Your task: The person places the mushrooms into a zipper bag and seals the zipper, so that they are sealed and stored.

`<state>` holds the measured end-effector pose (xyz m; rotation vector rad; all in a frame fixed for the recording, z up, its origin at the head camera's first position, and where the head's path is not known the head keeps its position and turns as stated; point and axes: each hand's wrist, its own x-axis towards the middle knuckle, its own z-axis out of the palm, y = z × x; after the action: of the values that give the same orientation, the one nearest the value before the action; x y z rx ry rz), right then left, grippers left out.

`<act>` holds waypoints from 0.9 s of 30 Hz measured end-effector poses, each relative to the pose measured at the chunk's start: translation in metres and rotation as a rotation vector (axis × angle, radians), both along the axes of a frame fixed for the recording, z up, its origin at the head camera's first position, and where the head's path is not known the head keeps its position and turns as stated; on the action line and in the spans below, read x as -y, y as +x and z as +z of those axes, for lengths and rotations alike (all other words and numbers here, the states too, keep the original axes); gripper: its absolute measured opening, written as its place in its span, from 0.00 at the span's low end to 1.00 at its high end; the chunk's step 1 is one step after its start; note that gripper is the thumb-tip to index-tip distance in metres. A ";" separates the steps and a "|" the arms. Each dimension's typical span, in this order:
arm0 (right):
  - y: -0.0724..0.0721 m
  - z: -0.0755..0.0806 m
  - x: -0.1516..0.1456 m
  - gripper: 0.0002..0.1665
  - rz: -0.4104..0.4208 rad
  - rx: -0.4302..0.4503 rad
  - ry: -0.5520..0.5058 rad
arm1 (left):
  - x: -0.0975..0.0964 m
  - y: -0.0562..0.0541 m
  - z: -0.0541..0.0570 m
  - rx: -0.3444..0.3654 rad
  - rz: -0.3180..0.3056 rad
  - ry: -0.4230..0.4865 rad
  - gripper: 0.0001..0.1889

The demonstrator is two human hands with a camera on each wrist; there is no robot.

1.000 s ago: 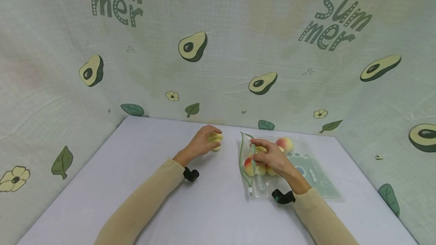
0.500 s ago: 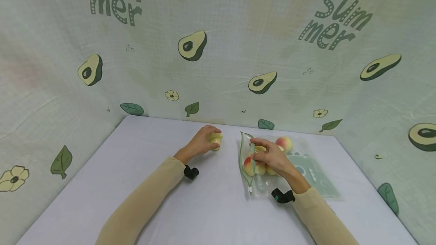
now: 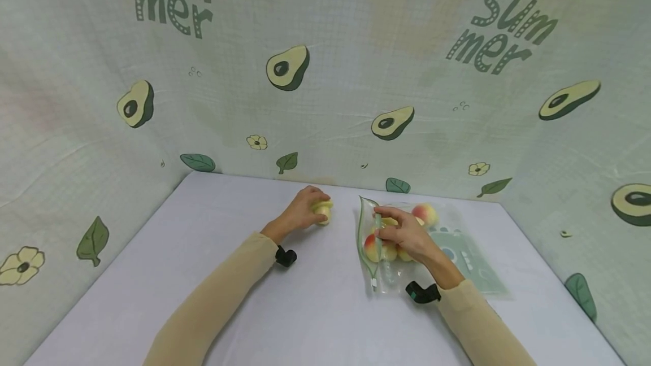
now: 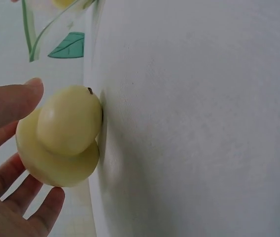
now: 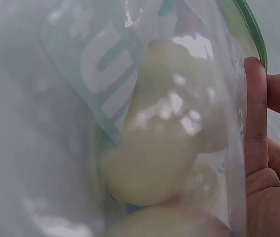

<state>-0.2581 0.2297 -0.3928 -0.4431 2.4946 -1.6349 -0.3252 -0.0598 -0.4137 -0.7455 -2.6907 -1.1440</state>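
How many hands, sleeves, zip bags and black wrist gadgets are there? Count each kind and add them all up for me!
Hands: 2 (left hand, right hand)
Sleeves: 2 (left sleeve, right sleeve)
Zip bag: 1, with fruit inside
Black wrist gadgets: 2
Total: 7

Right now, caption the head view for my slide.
Left hand curled around pale yellow fruit, right hand pinching the edge of a clear bag of reddish fruit.
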 end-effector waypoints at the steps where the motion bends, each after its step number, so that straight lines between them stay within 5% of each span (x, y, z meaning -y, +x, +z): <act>1: 0.000 0.000 0.000 0.33 0.002 0.000 -0.002 | 0.000 0.001 0.000 0.006 0.009 0.002 0.24; 8: 0.001 0.001 0.001 0.34 0.005 0.017 -0.020 | 0.004 0.003 -0.003 0.046 0.018 0.066 0.24; 27: 0.000 0.000 0.000 0.37 0.007 0.014 -0.026 | 0.010 0.002 -0.004 0.080 -0.013 0.030 0.22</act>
<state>-0.2585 0.2297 -0.3930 -0.4410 2.4614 -1.6640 -0.3228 -0.0693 -0.4181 -0.7293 -2.7301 -1.2404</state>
